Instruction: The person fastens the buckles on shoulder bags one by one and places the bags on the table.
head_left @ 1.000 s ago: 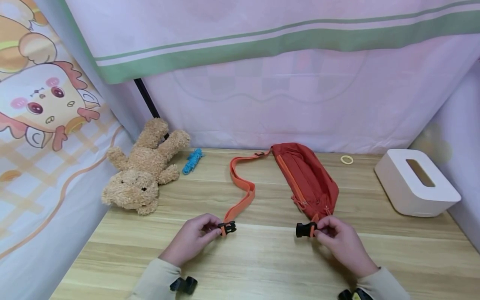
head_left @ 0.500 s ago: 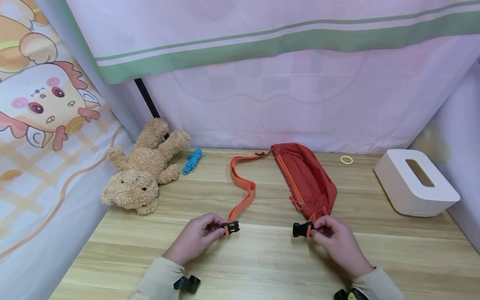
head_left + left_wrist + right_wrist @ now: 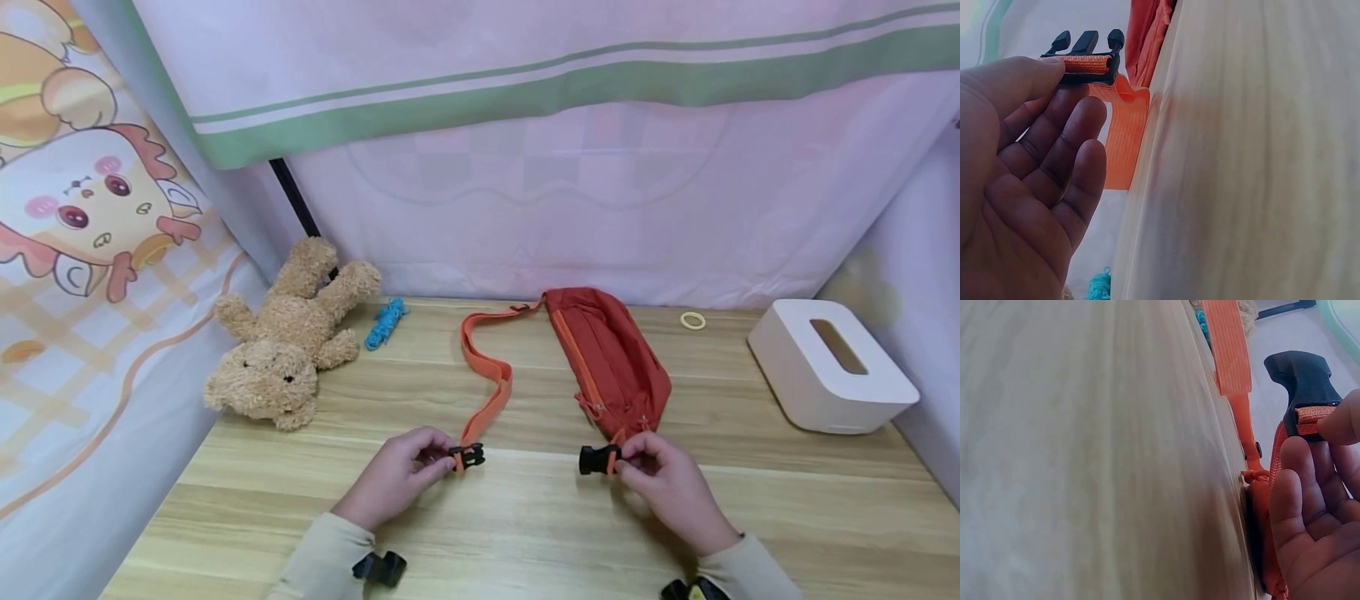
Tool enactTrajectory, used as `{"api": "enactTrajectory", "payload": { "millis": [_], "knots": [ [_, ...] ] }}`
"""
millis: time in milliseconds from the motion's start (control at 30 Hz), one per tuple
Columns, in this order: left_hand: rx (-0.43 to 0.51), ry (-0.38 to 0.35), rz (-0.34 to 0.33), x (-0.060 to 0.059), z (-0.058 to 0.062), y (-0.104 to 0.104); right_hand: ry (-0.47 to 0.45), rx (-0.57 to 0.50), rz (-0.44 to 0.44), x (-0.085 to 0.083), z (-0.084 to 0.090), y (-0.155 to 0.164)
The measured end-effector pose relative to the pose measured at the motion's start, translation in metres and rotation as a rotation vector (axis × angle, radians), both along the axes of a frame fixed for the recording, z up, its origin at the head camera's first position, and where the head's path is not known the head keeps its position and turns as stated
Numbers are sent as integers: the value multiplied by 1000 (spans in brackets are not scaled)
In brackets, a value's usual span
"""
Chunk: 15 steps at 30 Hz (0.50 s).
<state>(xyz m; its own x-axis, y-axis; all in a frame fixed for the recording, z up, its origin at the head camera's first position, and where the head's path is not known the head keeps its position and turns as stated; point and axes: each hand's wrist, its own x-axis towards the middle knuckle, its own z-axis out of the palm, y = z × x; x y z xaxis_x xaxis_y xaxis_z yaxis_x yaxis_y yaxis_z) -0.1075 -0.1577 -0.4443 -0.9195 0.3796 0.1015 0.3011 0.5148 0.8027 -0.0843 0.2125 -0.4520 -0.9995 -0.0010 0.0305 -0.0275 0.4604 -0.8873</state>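
Note:
A red waist bag [image 3: 613, 358] lies on the wooden table [image 3: 525, 533], its orange strap [image 3: 487, 383] curving to the left. My left hand [image 3: 401, 479] pinches the black pronged buckle half [image 3: 468, 457] at the strap's end; the left wrist view shows the buckle prongs [image 3: 1085, 44] pointing away beyond my thumb. My right hand [image 3: 663, 483] pinches the black socket buckle half [image 3: 594, 460] at the bag's near end, and the socket [image 3: 1302, 378] sits above my fingers in the right wrist view. The two halves face each other with a gap between them.
A tan teddy bear [image 3: 288, 346] lies at the back left beside a blue cord bundle [image 3: 385, 322]. A white tissue box [image 3: 828, 367] stands at the right, a small yellow ring [image 3: 693, 320] near the back. Printed curtains enclose the table on three sides.
Both hands have drawn inward: the left buckle half moved right and the right one moved left, so the gap between them is smaller. The bag's near end shifted slightly left.

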Motion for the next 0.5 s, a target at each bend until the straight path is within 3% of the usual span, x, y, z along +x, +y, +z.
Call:
{"api": "enactTrajectory", "payload": {
  "millis": [500],
  "knots": [
    [14, -20, -30, -2, -3, 5, -4, -11, -1, 0, -5, -5]
  ]
}}
